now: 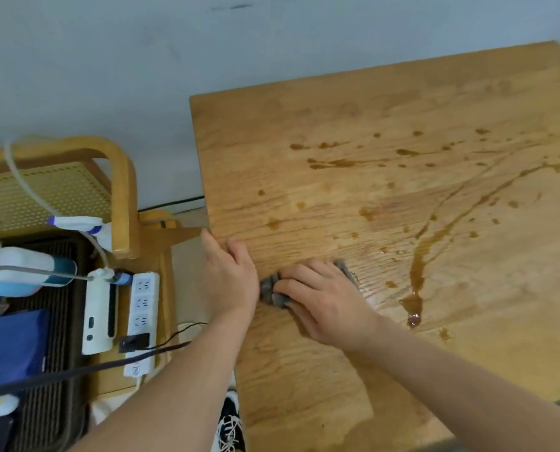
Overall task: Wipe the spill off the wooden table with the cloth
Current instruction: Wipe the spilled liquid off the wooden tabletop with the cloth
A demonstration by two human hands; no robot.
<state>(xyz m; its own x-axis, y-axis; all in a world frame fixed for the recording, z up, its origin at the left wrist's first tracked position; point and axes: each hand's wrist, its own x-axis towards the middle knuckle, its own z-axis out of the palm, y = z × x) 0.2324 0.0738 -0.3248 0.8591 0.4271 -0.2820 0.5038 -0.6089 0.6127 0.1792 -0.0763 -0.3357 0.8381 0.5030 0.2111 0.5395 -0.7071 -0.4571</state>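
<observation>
**Both hands at the table's left edge, cloth under the right**

From my feed I see the table [353, 132] filling the right side of the view, its top streaked with a brown spill [417, 275]. The longest run goes from the far right down toward the near middle and ends in a small pool; smaller drops are scattered across the far half.

My right hand [324, 301] lies palm down on the cloth [270, 290], fingers spread and pressing it flat onto the wood. Only grey bits of the cloth show: a bunched part at the fingertips and a corner past the knuckles. The cloth sits near the table's left edge, well left of the pool and not touching it.

My left hand [231, 278] rests on the table's left edge, just beside the cloth, fingers loosely together and extended, gripping nothing that I can see. Whether it touches the cloth I cannot tell.

Left of the table stands a chair [122, 197] with a power strip [141, 318] and other items on its seat. A shoe [229, 425] shows below the table edge.
</observation>
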